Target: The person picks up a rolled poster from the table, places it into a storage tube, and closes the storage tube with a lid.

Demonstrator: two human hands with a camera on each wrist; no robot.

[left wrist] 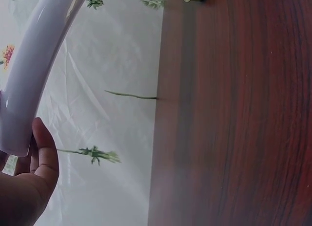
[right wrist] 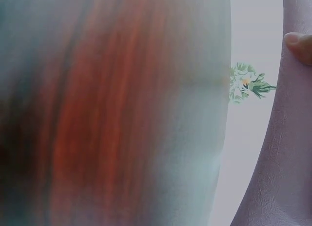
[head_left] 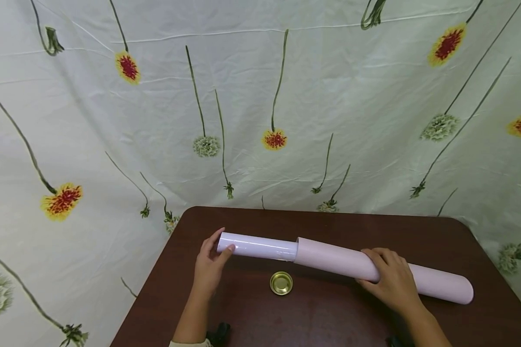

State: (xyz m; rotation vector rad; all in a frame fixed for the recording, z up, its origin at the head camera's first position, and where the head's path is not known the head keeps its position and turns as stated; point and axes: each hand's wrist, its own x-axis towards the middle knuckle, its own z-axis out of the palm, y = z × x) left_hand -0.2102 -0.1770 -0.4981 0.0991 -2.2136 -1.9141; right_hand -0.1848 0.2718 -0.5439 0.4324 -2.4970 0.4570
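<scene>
A long pale-pink tube point(head_left: 330, 258) lies slantwise over the table in the head view, closed at its right end. Out of its left end sticks a glossy white roll point(head_left: 260, 246), thinner than the tube. My left hand point(head_left: 210, 265) holds the roll's free end between thumb and fingers; the left wrist view shows this roll point(left wrist: 39, 65) with the fingers at its lower end. Over the tube's right half, my right hand point(head_left: 392, 279) grips from above. In the right wrist view only a fingertip shows against the textured pink tube point(right wrist: 282, 162).
A round gold-coloured lid point(head_left: 281, 283) lies on the dark brown table point(head_left: 321, 313), just below where roll and tube meet. Behind the table hangs a pale cloth point(head_left: 243, 111) printed with flowers.
</scene>
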